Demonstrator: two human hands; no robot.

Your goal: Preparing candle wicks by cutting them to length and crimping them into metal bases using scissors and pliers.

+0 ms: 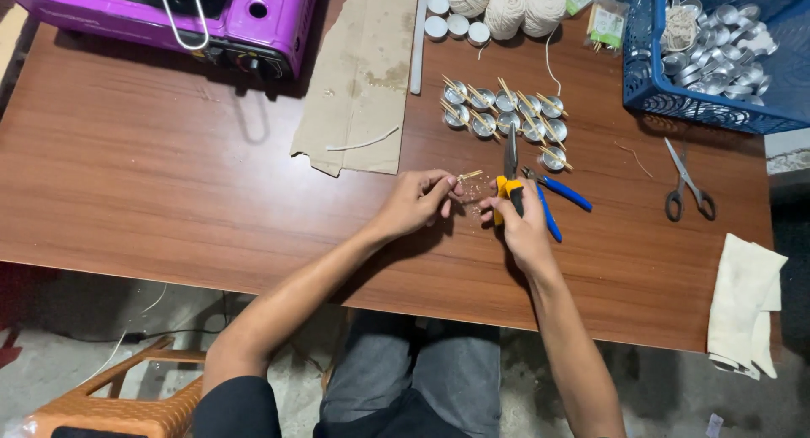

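1. Left hand [416, 200] pinches small wooden stick piece [469, 175] above brown wooden table [169, 168].
2. Right hand [521, 223] closed around yellow-handled metal pliers [510, 172], just beside blue-handled pliers [557, 197].

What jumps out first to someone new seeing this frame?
Mid-table, the right hand grips yellow-handled pliers while the left hand pinches a small stick piece beside them. Just beyond sits a cluster of small metal cups with sticks laid across them. Strong colours frame the scene: a purple stove at top left and a blue basket of empty cups at top right.
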